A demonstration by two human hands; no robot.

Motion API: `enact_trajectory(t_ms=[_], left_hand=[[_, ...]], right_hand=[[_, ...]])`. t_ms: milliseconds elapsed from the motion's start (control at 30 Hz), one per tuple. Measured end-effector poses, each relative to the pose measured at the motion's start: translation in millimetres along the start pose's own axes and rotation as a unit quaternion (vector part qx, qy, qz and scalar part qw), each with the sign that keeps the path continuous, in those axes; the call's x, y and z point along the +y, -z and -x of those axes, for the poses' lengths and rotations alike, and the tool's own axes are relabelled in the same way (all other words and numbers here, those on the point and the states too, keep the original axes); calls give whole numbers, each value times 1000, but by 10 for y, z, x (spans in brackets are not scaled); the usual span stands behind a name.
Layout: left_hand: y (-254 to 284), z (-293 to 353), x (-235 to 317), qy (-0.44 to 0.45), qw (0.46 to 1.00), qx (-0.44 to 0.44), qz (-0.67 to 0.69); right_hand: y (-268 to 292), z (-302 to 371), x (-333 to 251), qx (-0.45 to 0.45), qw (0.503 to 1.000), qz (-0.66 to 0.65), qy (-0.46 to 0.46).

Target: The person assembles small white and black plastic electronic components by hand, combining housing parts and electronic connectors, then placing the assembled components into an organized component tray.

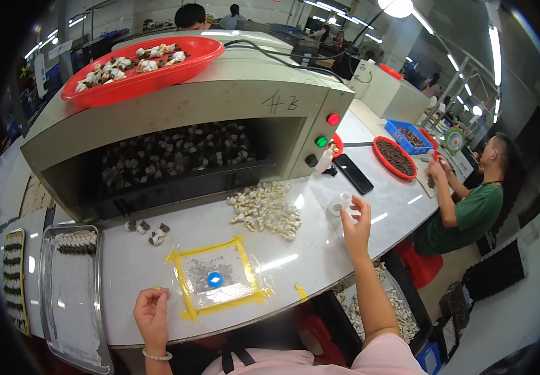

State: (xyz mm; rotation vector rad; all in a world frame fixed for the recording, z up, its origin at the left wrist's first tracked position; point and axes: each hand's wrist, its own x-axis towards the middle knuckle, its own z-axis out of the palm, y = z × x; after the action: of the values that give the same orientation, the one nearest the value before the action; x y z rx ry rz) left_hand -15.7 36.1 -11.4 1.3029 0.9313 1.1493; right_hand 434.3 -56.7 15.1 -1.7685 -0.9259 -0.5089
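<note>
Right hand (356, 226) at two o'clock pinched a small white part (340, 204). Left hand (151, 310) at seven o'clock, fingertips closed together, beside yellow-taped square (218, 276).

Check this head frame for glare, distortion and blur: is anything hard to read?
Head view: fisheye bending curves the white worktable edge and darkens the corners; overhead lamps throw bright glare streaks on the table beside the yellow-taped clear square and wash out the metal tray; the small white part in the right hand is sharp enough, but what the left hand pinches is too small to tell.
</note>
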Motion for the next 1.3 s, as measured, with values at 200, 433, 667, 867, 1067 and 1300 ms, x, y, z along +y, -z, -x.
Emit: enact_trajectory(t_ms=[200,433,667,867,1067,1300], left_hand=[[31,5,18,-2,1000,-7,-5],[1,9,-38,-21,1000,5,-2],[-123,-403,416,-90,931,-38,-352],[-173,-1077,165,-121,869,-37,-479],[-76,-1059,93,-127,867,-47,-479],[-175,-361,311,17,989,-138,-40]], right_hand=[[-40,301,-582,-343,938,-47,-5],[-304,389,-819,-405,912,-45,54],[-376,577,-1037,-401,912,-71,47],[-373,537,-1133,-460,880,-104,46],[-384,478,-1224,-523,849,-65,22],[-622,518,-1232,-488,868,-12,88]])
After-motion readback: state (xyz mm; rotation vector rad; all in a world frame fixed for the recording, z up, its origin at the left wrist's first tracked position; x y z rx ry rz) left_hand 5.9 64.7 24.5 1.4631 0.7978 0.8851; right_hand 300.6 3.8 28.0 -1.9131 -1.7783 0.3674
